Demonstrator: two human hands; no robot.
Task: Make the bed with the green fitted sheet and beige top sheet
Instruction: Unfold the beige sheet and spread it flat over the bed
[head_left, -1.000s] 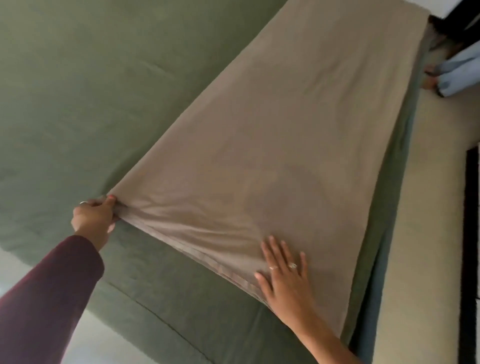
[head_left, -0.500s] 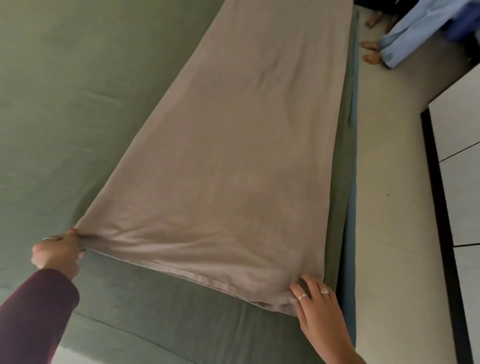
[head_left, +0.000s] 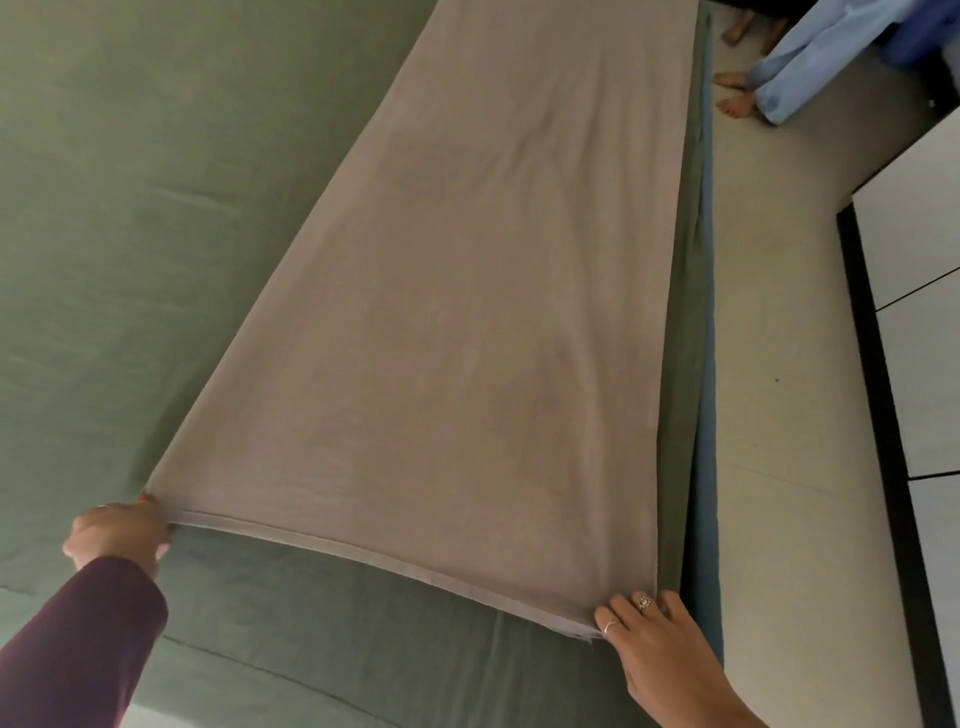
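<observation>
The green fitted sheet (head_left: 156, 234) covers the mattress across the left and bottom of the view. A folded beige top sheet (head_left: 493, 312) lies as a long strip along the bed's right side, reaching to the far end. My left hand (head_left: 117, 532) pinches the strip's near left corner. My right hand (head_left: 649, 639) holds the near right corner at the mattress edge, its fingers curled onto the hem. The hem between my hands is pulled taut and slightly curved.
Pale floor (head_left: 789, 415) runs along the bed's right side. A person's bare feet and light blue trousers (head_left: 800, 67) stand at the far right end. A white cabinet with a black edge (head_left: 914, 322) lines the right wall. The blue mattress side (head_left: 705, 467) shows under the green sheet.
My right hand slid from lying flat on the beige sheet to its near right corner and took hold. The strip is pulled straighter along the bed edge. My left hand kept its pinch.
</observation>
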